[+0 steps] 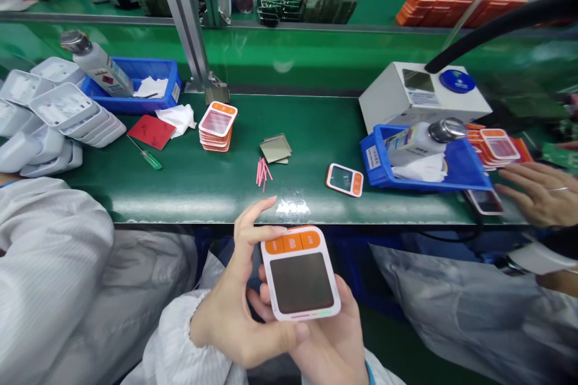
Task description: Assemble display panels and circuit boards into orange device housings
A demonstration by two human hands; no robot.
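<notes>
A white device (301,281) with a dark screen and orange buttons is held up in front of the table's edge. My left hand (244,295) grips it by its left side and lower edge, thumb at the bottom, index finger raised by the top. Behind and below the device, my right hand (336,337) supports it, its fingers partly hidden. Beyond them on the green table (217,192) lie thin pink strips (262,173), some greyish square sheets (276,148) and a similar device (345,180). A stack of orange-and-white frames (217,126) stands further left.
White casings (67,108) pile up at the left, near a blue tray (176,81), a red sheet (151,132) and a green screwdriver (151,159). On the right are another blue tray (383,177), a white box (383,93) and a co-worker's hand (542,192). A person's sleeve (49,277) fills the left.
</notes>
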